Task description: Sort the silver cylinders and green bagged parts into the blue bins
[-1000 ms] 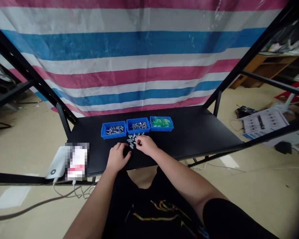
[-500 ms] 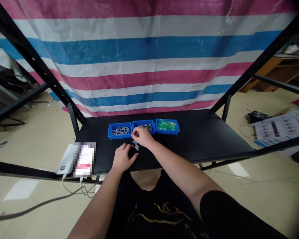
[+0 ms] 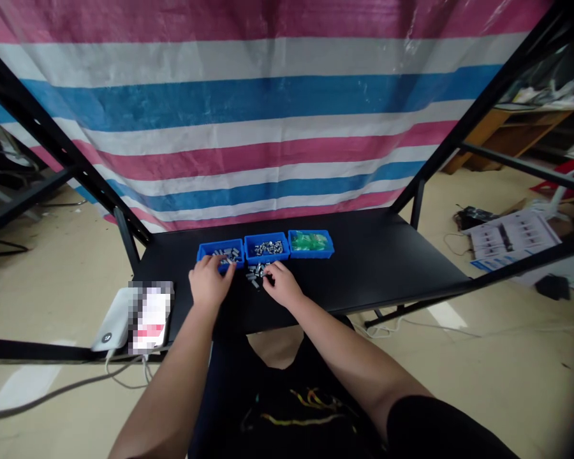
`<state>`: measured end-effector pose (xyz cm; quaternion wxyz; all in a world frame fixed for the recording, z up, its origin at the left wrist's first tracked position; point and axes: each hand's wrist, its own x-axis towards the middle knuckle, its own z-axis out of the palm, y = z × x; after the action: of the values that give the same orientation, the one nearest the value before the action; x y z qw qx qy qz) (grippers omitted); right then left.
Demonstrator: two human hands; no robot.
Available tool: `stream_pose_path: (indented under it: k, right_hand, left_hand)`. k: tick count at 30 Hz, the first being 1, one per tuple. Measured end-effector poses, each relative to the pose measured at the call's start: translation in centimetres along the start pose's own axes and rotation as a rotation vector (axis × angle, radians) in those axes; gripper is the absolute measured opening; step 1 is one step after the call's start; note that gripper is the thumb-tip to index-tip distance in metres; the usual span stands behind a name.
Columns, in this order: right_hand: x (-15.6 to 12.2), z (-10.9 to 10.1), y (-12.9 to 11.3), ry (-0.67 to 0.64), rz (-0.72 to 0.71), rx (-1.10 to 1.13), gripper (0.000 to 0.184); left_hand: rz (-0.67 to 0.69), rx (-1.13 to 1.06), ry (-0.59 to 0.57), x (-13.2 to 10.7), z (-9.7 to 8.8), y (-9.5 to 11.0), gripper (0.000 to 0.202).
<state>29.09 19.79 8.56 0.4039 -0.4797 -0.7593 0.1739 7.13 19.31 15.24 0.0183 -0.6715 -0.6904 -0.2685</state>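
Observation:
Three small blue bins stand in a row on the black table (image 3: 382, 261). The left bin (image 3: 217, 252) and the middle bin (image 3: 266, 247) hold small grey metal pieces; the right bin (image 3: 310, 243) holds green pieces. A loose pile of grey metal pieces (image 3: 254, 274) lies in front of the middle bin. My left hand (image 3: 208, 283) is at the front edge of the left bin, fingers curled over a grey piece. My right hand (image 3: 280, 284) rests beside the loose pile, fingertips pinched on the pieces.
A white device (image 3: 112, 319) with cables and a blurred card (image 3: 149, 317) lie at the table's front left corner. A striped tarp (image 3: 268, 115) hangs behind the table. Black frame bars (image 3: 52, 137) slope on both sides. Papers (image 3: 511, 233) lie on the floor, right.
My left hand moved from the table near the pile up to the left bin. My right hand came back from the middle bin down to the loose pile.

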Motion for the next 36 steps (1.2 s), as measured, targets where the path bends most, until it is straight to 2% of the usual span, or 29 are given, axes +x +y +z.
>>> stream_pose_path:
  k: [3, 5, 8, 11, 16, 19, 23, 27, 34, 36]
  right_hand:
    - [0.0, 0.2, 0.1, 0.018, 0.003, -0.048, 0.02]
    - [0.0, 0.2, 0.1, 0.02, 0.008, -0.068, 0.021]
    - [0.0, 0.1, 0.0, 0.0, 0.0, -0.084, 0.019]
    - [-0.1, -0.3, 0.1, -0.033, -0.044, -0.099, 0.018]
    - [-0.1, -1.6, 0.2, -0.143, -0.133, -0.156, 0.014]
    - [0.1, -2.1, -0.1, -0.234, -0.162, -0.221, 0.009]
    - [0.4, -1.8, -1.0, -0.298, -0.162, -0.253, 0.008]
    - [1.7, -0.9, -2.0, -0.268, -0.119, -0.211, 0.008]
    - [7.5, 1.3, -4.3, -0.09, -0.043, 0.114, 0.005]
    - [8.3, 1.8, -4.6, -0.061, -0.023, 0.148, 0.005]
  left_hand:
    - [-0.02, 0.097, -0.03, 2.0, -0.9, -0.7, 0.041]
    - [0.006, 0.087, -0.03, 2.1, -1.0, -0.9, 0.037]
    - [0.124, -0.038, -0.029, 0.3, -0.7, -0.9, 0.025]
    - [0.231, -0.183, -0.08, -2.9, 0.0, -1.1, 0.019]
    - [0.252, -0.226, -0.198, -7.4, 1.5, -2.0, 0.016]
    - [0.212, -0.215, -0.178, -8.2, 1.9, -2.2, 0.015]
    - [0.191, -0.192, -0.166, -8.0, 1.9, -2.1, 0.013]
    - [0.2, -0.165, -0.173, -7.9, 1.8, -1.9, 0.012]
    - [0.194, -0.122, -0.204, -8.0, 1.8, -1.8, 0.012]
    - [0.182, -0.117, -0.217, -7.9, 1.7, -1.8, 0.013]
